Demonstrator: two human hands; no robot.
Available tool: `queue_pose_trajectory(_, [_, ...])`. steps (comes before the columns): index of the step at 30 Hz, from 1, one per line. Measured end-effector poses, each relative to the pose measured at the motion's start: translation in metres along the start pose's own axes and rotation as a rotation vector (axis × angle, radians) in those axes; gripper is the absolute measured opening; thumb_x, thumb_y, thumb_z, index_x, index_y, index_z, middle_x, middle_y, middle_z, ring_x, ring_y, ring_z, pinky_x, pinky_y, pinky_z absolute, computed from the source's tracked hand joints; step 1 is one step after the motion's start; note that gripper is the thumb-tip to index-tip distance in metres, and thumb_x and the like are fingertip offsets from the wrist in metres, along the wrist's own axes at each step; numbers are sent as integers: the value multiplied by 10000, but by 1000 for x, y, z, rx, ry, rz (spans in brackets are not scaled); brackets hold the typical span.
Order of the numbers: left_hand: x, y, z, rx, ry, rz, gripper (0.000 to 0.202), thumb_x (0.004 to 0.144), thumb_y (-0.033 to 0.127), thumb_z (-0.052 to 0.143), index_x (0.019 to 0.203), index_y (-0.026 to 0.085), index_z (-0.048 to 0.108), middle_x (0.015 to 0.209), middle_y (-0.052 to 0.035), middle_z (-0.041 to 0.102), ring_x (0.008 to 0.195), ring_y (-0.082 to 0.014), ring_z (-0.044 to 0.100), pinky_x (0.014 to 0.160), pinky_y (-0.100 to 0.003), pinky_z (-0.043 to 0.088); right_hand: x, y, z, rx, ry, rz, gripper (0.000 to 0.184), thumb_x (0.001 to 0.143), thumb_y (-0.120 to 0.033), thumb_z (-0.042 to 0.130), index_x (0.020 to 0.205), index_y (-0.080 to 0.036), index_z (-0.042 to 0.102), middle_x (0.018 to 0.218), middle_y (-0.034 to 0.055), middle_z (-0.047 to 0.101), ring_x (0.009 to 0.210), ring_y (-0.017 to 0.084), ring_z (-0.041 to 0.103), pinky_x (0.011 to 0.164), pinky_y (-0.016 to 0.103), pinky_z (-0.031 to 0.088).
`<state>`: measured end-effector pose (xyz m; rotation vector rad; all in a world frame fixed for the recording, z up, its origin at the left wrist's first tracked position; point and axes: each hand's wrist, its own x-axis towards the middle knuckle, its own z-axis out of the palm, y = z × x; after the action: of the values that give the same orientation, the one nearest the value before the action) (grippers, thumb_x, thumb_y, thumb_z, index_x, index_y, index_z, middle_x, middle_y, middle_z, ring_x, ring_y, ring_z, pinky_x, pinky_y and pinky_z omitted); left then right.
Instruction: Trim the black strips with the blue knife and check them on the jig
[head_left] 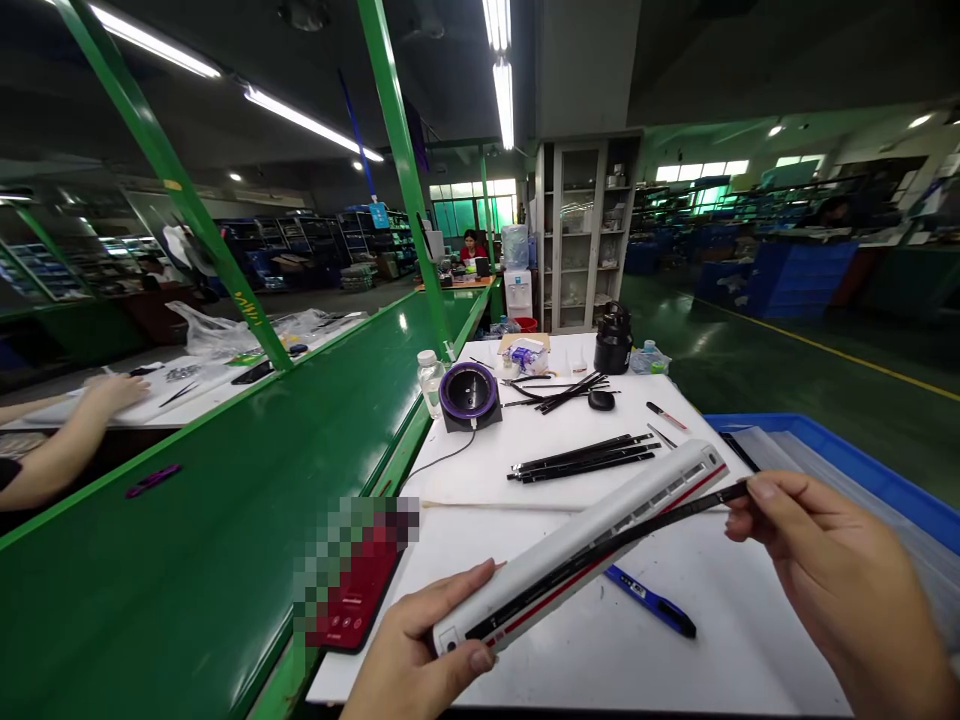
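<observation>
A long white model train car shell [551, 553] with a red stripe and a row of window slots is tilted up to the right above the table. My left hand [420, 645] grips its near end between thumb and fingers. Between the thumb and fingertips of my right hand [832, 560] is the far end of a thin black strip [664, 520]. The strip lies along the shell's side at the left and bends away from it at the right, leaving window slots exposed. Under the shell, a blue pen-like tool [654, 602] rests on the white table [570, 665].
Several black strips [585, 459] lie beyond the shell, near a round purple-rimmed device [469, 392]. A phone [360, 600] is at the table's left edge. A blue bin [787, 425] stands right. Past the green partition [225, 530], another person's arm [67, 430] is at work.
</observation>
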<state>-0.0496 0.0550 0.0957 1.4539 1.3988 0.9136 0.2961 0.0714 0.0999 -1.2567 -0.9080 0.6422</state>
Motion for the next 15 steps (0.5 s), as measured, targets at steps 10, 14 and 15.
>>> queue_pose_trajectory(10, [1,-14,34,-446,-19,-181,599,690,509,755,1183,183,655,1273,-139,598,997,-349,636,793,-407,571,14,2,-2,-251,-42,-64,284,811,-494,638,751,-216,635,581,1,590,568,164,547,563,274,459])
queue_pose_trajectory(14, [4,-8,40,-506,-24,-221,631,649,486,798,1163,151,654,1195,-156,650,992,-351,646,756,-378,573,19,5,0,-236,-22,-51,265,791,-461,651,705,-212,625,532,-10,543,519,158,493,517,279,407])
queue_pose_trajectory(15, [5,-7,41,-516,-30,-233,658,645,492,799,1176,137,641,1138,-163,678,949,-343,663,742,-373,572,21,7,1,-237,4,-58,250,775,-452,674,731,-209,634,542,-14,535,518,157,483,511,279,394])
